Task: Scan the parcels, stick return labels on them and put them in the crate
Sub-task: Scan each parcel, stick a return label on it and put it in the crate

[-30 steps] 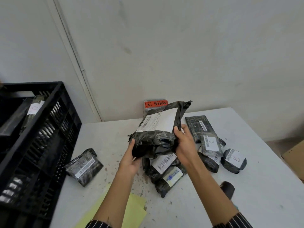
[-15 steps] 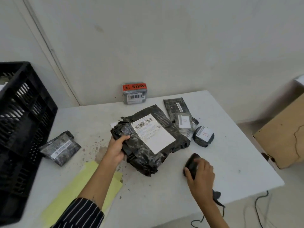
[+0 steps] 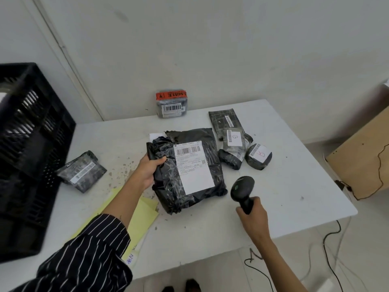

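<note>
Fingers of the left hand [image 3: 147, 169] curl round the left edge of the large black parcel [image 3: 189, 171] lying label-up on the white table [image 3: 284, 186]. Beside it, the right hand [image 3: 251, 216] grips the scanner [image 3: 242, 189] by its handle, head raised toward the parcel.

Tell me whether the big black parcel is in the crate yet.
No, the big black parcel is over the table, its edge gripped by the left hand, apart from the crate.
</note>
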A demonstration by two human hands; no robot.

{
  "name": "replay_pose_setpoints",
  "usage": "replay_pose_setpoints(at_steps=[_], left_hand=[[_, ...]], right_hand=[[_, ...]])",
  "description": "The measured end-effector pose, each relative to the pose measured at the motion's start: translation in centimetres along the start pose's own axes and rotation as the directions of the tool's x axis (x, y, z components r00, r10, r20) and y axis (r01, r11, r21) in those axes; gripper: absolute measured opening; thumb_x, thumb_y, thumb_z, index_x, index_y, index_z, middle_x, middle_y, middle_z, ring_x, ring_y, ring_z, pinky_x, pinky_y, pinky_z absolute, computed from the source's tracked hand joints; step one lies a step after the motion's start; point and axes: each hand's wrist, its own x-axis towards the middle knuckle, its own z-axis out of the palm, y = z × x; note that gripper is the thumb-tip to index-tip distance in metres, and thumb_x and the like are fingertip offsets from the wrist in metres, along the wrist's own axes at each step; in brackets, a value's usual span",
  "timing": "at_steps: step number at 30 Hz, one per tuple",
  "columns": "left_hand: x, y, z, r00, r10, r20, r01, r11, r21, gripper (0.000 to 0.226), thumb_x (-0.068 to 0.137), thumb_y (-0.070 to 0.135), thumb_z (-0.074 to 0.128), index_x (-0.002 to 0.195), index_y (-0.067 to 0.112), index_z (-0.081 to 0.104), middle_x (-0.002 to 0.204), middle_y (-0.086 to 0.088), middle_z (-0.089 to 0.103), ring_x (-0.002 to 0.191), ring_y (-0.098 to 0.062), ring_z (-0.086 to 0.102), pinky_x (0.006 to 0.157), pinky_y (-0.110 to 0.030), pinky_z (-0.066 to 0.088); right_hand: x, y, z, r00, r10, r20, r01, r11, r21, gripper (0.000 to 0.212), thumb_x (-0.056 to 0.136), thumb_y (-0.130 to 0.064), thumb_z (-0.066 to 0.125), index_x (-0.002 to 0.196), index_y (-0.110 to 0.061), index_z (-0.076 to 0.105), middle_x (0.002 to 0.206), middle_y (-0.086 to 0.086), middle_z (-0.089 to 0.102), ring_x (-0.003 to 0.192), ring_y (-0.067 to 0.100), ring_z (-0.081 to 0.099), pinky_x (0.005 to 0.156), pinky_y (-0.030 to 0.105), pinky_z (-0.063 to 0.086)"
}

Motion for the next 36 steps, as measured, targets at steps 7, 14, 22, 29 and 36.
replay_pose_setpoints(at_steps=[7, 14, 22, 29, 36], left_hand=[[1.0, 0.2, -0.9, 1.000, -0.025, 0.012, 0.024, 0.996, 0.080, 0.037, 0.090, 0.000, 0.057, 0.127, 0.007, 0.051, 0.118, -0.012, 0.061, 0.088, -0.023, 0.061, 0.082, -0.035, 0.046], [1.6, 0.3, -1.4, 0.999, -0.046, -0.023, 0.049, 0.986, 0.157, 0.038, 0.088, -0.002, 0.059, 0.125, 0.006, 0.053, 0.122, -0.015, 0.060, 0.097, -0.026, 0.058, 0.083, -0.034, 0.046], [1.7, 0.2, -1.6, 0.999, -0.032, -0.014, 0.034, 0.978, 0.206, 0.040, 0.088, -0.003, 0.059, 0.127, 0.007, 0.052, 0.122, -0.014, 0.059, 0.099, -0.026, 0.056, 0.086, -0.034, 0.045], [1.9, -0.1, -1.7, 0.999, -0.032, -0.020, 0.036, 0.980, 0.198, 0.039, 0.088, -0.003, 0.060, 0.125, 0.007, 0.053, 0.122, -0.014, 0.060, 0.099, -0.027, 0.057, 0.086, -0.035, 0.045], [1.9, -0.2, -1.7, 0.999, -0.034, -0.030, 0.039, 0.981, 0.188, 0.040, 0.087, -0.002, 0.061, 0.125, 0.007, 0.053, 0.122, -0.015, 0.060, 0.100, -0.027, 0.057, 0.088, -0.036, 0.045]], right_hand=[[-6.0, -7.7, -1.0, 0.972, -0.103, 0.210, 0.013, 0.919, 0.393, 0.012, 0.084, -0.017, 0.066, 0.084, -0.015, 0.055, 0.058, 0.006, 0.055, 0.048, 0.014, 0.049, 0.045, 0.023, 0.041], [-8.4, -11.1, 0.0, 0.932, -0.192, 0.308, 0.037, 0.895, 0.444, 0.017, 0.085, -0.021, 0.066, 0.075, -0.015, 0.052, 0.053, 0.004, 0.054, 0.047, 0.012, 0.049, 0.046, 0.020, 0.040], [-8.4, -11.3, 0.5, 0.932, -0.169, 0.320, 0.025, 0.912, 0.409, 0.023, 0.086, -0.023, 0.064, 0.073, -0.009, 0.051, 0.052, 0.004, 0.052, 0.046, 0.012, 0.048, 0.046, 0.018, 0.040], [-8.2, -11.3, 0.6, 0.931, -0.178, 0.320, 0.040, 0.919, 0.393, 0.025, 0.087, -0.023, 0.062, 0.071, -0.008, 0.051, 0.050, 0.004, 0.051, 0.045, 0.012, 0.047, 0.045, 0.017, 0.040], [-8.2, -11.0, 0.7, 0.930, -0.163, 0.329, 0.028, 0.924, 0.381, 0.027, 0.087, -0.024, 0.062, 0.071, -0.006, 0.050, 0.050, 0.004, 0.051, 0.045, 0.012, 0.047, 0.046, 0.018, 0.041]])
